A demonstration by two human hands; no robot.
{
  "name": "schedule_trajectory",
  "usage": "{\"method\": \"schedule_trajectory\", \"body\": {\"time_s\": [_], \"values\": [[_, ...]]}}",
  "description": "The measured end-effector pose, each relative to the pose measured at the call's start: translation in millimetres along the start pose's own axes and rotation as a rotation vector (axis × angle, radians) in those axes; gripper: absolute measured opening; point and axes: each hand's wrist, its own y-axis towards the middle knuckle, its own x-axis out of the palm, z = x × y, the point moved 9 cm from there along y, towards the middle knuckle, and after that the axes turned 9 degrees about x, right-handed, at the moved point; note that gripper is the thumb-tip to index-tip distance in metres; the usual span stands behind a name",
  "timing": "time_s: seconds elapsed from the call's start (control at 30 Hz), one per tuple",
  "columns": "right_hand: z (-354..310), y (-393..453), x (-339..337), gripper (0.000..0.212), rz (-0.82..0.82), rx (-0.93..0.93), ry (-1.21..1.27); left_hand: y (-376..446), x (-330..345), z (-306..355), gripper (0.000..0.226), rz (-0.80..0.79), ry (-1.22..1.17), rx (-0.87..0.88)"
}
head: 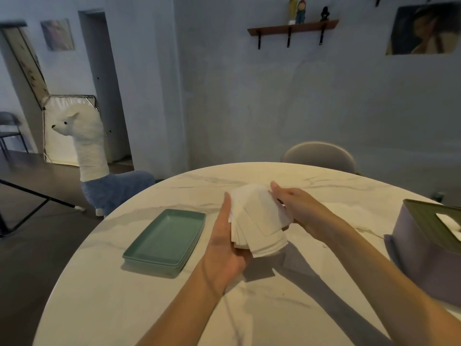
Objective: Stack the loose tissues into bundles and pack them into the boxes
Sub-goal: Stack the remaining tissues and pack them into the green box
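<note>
Grey walls are enclosing the room, with a wooden shelf (293, 28) carrying small figurines on the far wall and a plush llama (99, 168) standing on the floor at the left. Occupying the foreground is a round marble table (139, 308), with a grey chair (320, 156) showing behind its far edge. A person is holding a stack of white tissues (259, 221) above the middle of the table. Their left hand (225, 245) is supporting the stack from its left side and underneath, fingers lying straight along the edge. Their right hand (298, 208) is gripping the stack's right side, fingers curling over it. The sheets are fanning unevenly, edges not aligned. Sitting on the table to the left is a green tray (139, 253), apart from the hands. Standing at the right edge is a lavender tissue box (421, 253), with a tissue showing through its green lid
</note>
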Motion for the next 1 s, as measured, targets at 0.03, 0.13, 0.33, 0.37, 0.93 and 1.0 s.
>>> {"method": "schedule_trajectory", "body": {"time_s": [0.03, 0.13, 0.33, 0.37, 0.93, 1.0], "values": [[0.0, -1.4, -0.3, 0.056, -0.03, 0.02, 0.012, -1.0, 1.2, -0.5, 0.058, -0.014, 0.043, 0.018], [-8.4, -4.2, -2.5, 0.043, -0.039, -0.085, -0.188, -1.7, -3.0, -1.2, 0.045, -0.005, 0.153, 0.065], [-11.2, -2.1, -19.1, 0.041, 0.09, -0.166, -0.246, -6.2, 0.4, -4.6, 0.042, -0.026, 0.139, 0.056], [-12.0, -2.7, -21.0, 0.043, 0.102, -0.169, -0.292, -6.7, 0.4, -4.8, 0.043, -0.035, 0.151, 0.054], [-31.6, -17.7, -54.1, 0.02, 0.062, -0.207, -0.395, 6.1, -26.6, -9.3, 0.046, 0.06, 0.155, 0.05], [-39.9, -27.0, -42.9, 0.023, -0.101, -0.223, -0.198, 6.8, -25.4, -10.3, 0.047, 0.074, 0.137, 0.038]]}}
